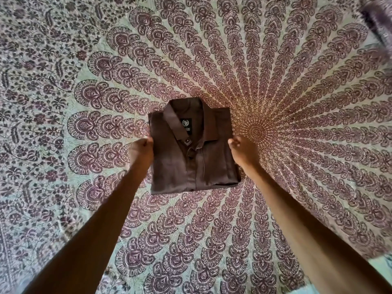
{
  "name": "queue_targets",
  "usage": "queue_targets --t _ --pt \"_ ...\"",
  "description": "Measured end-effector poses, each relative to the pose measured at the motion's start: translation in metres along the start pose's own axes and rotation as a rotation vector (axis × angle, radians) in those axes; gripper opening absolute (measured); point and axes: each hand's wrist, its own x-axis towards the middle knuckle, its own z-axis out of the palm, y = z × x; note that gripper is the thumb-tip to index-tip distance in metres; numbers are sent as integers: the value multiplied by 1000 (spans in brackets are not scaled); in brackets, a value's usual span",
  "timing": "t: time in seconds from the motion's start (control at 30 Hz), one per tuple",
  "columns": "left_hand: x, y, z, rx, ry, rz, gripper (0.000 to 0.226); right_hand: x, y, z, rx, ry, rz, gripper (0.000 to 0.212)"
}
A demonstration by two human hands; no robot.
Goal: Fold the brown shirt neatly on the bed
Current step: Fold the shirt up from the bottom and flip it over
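Observation:
The brown shirt (pixel 191 158) lies folded into a compact rectangle in the middle of the bed, collar at the far end, buttons and a black neck label facing up. My left hand (pixel 141 150) is closed at the shirt's left edge, fingers curled against the fabric. My right hand (pixel 241 150) is closed at the right edge in the same way. Whether each hand pinches the edge or only presses against it is not clear. Both forearms reach in from the bottom of the view.
The bedspread (pixel 297 102) has a dense purple and cream mandala print and fills nearly the whole view. A blurred dark patterned cloth or pillow (pixel 379 20) sits at the far right corner. A pale strip (pixel 381 266) at the lower right marks the bed's edge.

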Motion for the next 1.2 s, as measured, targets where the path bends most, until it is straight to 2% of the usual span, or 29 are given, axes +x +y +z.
queue_targets --t 0.1,0.27,0.37,0.43,0.53,0.63,0.67,0.73,0.83,0.9,0.97,1.07,1.1,1.2 --pt "-7 -10 -3 53 -14 -30 29 -13 7 0 57 92 -73 34" --pt "-11 -4 -8 -11 89 42 34 -9 2 -1 142 218 29 38" --pt "-8 -25 -5 -164 -39 -117 41 -20 6 -2 349 125 208 38" --pt "-19 -34 -9 -310 -141 -211 30 -31 20 -5 388 16 302 34" --pt "-37 -44 -15 -362 -280 -265 18 -49 37 -10 348 -128 284 26" --pt "-42 -54 -18 -384 -372 -247 9 -60 36 -14 368 -133 238 15" --pt "-40 -56 -17 -392 -366 -238 16 -60 34 -14 402 -128 245 15" --pt "-33 -61 -15 -381 -253 -185 22 -56 31 -14 392 -48 244 11" --pt "-33 -56 -11 -162 18 -7 20 -52 30 -13 258 156 187 6" --pt "-44 -49 -10 -23 117 68 14 -53 29 -9 192 190 167 8" --pt "-49 -51 -8 -59 99 55 15 -52 33 -5 295 130 225 14" --pt "-50 -61 -14 -464 -115 -177 25 -57 43 -14 625 -46 400 15" --pt "-51 -65 -17 -488 -162 -207 25 -61 48 -19 589 -104 398 15" --pt "-53 -83 -22 -348 -270 -148 14 -69 57 -28 427 -231 334 23"
